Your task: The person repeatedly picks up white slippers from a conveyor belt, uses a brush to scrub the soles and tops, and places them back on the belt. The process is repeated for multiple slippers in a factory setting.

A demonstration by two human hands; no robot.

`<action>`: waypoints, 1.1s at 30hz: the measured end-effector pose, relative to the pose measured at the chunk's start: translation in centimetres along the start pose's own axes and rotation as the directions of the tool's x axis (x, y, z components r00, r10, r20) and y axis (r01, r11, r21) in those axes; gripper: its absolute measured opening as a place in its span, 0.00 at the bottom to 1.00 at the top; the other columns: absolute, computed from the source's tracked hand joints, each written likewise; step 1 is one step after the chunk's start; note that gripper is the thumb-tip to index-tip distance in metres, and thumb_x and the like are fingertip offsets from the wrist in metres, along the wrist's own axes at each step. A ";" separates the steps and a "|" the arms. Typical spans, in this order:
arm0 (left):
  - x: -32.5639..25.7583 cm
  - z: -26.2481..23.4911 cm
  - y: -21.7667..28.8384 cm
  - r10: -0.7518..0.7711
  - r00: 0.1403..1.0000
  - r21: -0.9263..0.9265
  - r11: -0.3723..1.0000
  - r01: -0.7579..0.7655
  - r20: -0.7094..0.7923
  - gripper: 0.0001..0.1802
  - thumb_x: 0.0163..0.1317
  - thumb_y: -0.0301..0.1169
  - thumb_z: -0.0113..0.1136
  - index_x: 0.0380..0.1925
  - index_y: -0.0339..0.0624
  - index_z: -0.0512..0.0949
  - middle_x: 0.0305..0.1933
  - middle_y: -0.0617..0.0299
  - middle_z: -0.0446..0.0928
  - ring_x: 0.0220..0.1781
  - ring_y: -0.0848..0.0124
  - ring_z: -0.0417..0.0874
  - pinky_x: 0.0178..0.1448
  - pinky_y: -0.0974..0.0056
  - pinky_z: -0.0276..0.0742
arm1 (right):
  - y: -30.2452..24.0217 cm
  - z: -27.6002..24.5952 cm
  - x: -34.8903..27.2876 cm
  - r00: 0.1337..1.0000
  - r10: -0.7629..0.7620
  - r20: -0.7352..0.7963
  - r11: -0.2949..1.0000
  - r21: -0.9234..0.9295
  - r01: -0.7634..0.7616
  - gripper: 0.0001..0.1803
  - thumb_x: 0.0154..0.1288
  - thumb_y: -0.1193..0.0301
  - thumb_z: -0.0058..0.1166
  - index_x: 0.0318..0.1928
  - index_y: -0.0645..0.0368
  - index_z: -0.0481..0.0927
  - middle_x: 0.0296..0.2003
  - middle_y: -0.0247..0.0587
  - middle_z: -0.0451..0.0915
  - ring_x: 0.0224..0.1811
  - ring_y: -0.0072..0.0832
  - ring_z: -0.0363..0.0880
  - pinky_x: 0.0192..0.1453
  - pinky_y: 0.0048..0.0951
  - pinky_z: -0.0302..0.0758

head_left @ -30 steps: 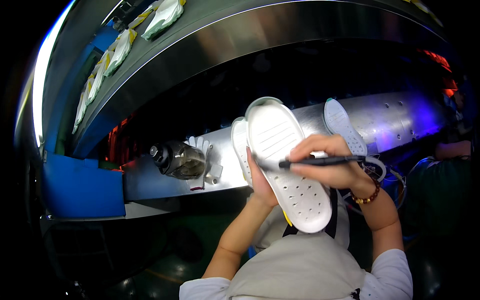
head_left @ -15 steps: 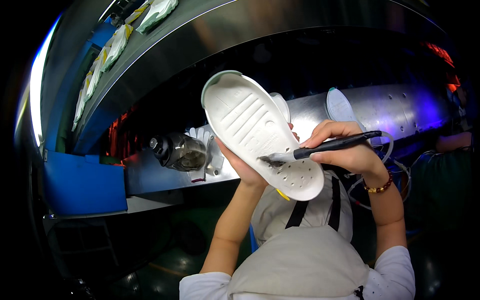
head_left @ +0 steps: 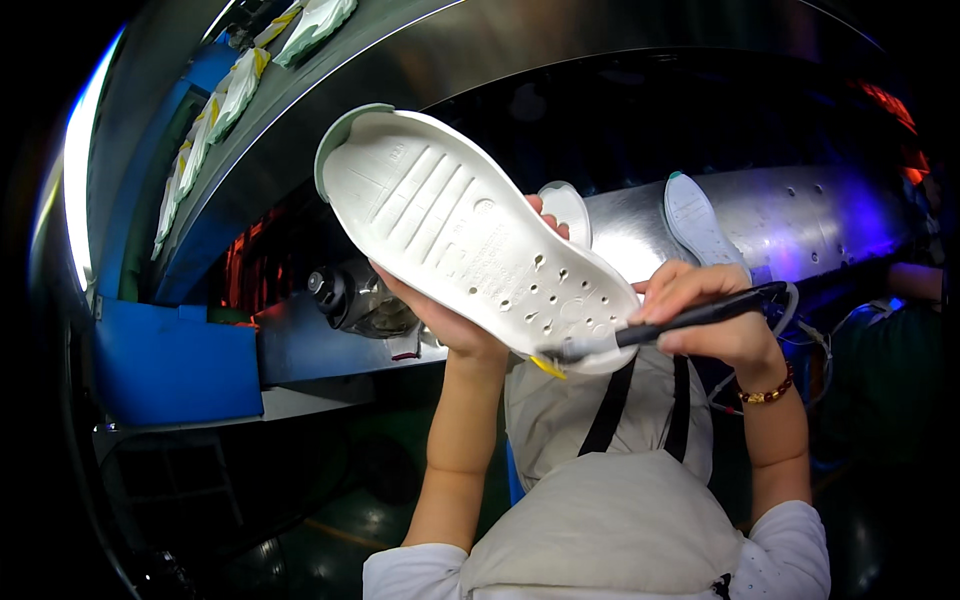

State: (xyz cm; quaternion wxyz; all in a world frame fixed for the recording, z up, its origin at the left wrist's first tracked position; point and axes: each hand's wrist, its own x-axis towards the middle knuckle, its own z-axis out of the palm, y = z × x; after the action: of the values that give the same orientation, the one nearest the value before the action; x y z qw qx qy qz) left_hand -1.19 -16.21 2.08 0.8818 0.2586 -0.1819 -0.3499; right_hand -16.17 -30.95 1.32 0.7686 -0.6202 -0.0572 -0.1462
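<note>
My left hand (head_left: pixel 447 318) is wrapped round the edges of a white shoe sole (head_left: pixel 432 202), its thumb side below and fingertips showing at the far edge. The sole's broad face is toward me, with raised bars, small holes near one end and a greenish rim at the other. A yellow piece (head_left: pixel 549 367) pokes out from beneath it. In my right hand (head_left: pixel 715 315) is a black-handled brush (head_left: pixel 700 314) with a thin hose at its rear. The blurred bristles rest on the sole's holed end, near its lower edge.
Another sole (head_left: pixel 697 220) lies on the metal bench (head_left: pixel 800 215), and a white piece (head_left: pixel 567 212) sits behind my sole. A dark clear bottle (head_left: pixel 365 300) stands at left by a blue box (head_left: pixel 180 360). Several white-green pieces (head_left: pixel 238 95) line the upper-left conveyor.
The sole has moved left and up, and is tilted flatter. My brush has gone from the sole's middle to its holed end. The hand grips are the same.
</note>
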 end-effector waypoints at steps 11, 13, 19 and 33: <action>-2.1 -1.5 -3.9 -0.023 0.956 -0.346 0.929 0.128 0.292 0.48 0.48 0.66 0.37 0.61 0.44 0.44 0.60 0.49 0.53 0.57 0.48 0.61 0.54 0.42 0.64 | 1.2 2.7 -0.2 0.999 -0.020 -0.044 0.997 -0.074 0.016 0.13 0.42 0.81 0.60 0.33 0.60 0.79 0.32 0.38 0.79 0.33 0.20 0.72 0.42 0.19 0.67; -2.3 -1.8 -3.6 -0.086 0.965 -0.404 0.896 0.183 0.246 0.48 0.48 0.66 0.38 0.60 0.44 0.44 0.60 0.49 0.54 0.57 0.47 0.61 0.53 0.41 0.64 | 1.1 2.6 -0.3 0.996 -0.060 0.060 0.996 -0.058 0.063 0.13 0.40 0.80 0.61 0.32 0.60 0.79 0.32 0.36 0.79 0.32 0.20 0.70 0.41 0.18 0.66; -2.1 -0.9 -2.8 -0.149 0.981 -0.042 0.987 0.155 0.123 0.42 0.53 0.61 0.36 0.60 0.42 0.48 0.59 0.47 0.56 0.55 0.47 0.64 0.53 0.45 0.65 | -0.5 0.6 1.0 0.990 0.097 -0.107 0.987 -0.121 -0.110 0.09 0.43 0.79 0.60 0.29 0.63 0.78 0.31 0.44 0.79 0.32 0.23 0.77 0.37 0.20 0.73; -2.4 -5.3 -0.2 -0.786 0.613 -0.064 0.610 0.790 0.078 0.28 0.51 0.39 0.46 0.49 0.32 0.64 0.49 0.48 0.69 0.48 0.64 0.74 0.52 0.63 0.69 | -1.1 -1.1 0.6 0.884 0.081 0.460 0.989 -0.145 -0.015 0.08 0.44 0.77 0.60 0.30 0.63 0.79 0.31 0.45 0.79 0.36 0.30 0.78 0.42 0.24 0.74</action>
State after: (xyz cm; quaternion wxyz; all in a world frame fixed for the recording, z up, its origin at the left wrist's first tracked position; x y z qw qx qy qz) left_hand -0.24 -12.90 -2.62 0.6452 0.2639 -0.0521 -0.7151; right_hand -16.03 -32.34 2.27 0.6915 -0.6896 -0.2140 0.0220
